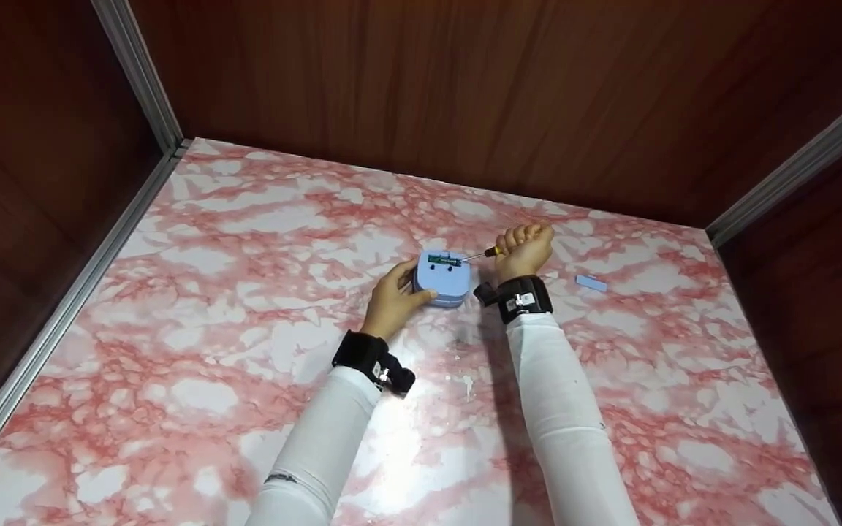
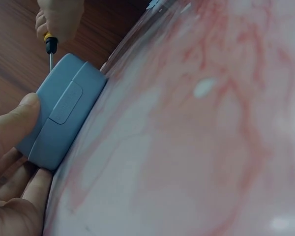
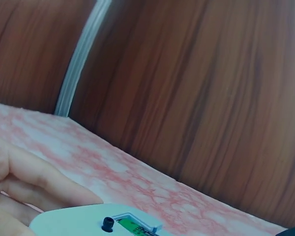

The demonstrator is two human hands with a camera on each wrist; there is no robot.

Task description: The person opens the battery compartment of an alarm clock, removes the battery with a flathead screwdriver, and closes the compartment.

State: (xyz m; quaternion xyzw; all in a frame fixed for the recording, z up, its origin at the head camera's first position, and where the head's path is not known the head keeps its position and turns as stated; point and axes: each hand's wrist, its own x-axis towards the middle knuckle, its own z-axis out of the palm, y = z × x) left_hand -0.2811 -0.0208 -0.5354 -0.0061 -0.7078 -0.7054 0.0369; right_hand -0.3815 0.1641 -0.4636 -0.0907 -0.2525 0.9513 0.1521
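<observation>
A light blue rounded-square device (image 1: 444,281) lies on the table with its slot facing up, and a green battery (image 3: 132,227) shows inside that slot. My left hand (image 1: 393,299) grips the device by its left side, thumb at the near edge and fingers around the far side. A screwdriver (image 1: 492,252) with a yellow and black handle is in the curled fingers of my right hand (image 1: 525,250). Its metal shaft points left, and the tip reaches the right end of the slot. In the left wrist view, the device's body hides the tip.
A small light blue cover piece (image 1: 591,283) lies on the table to the right of my right hand. The marbled red and white table (image 1: 194,329) is bounded by brown wood-grain panels (image 1: 428,88) with metal corner strips (image 1: 145,73).
</observation>
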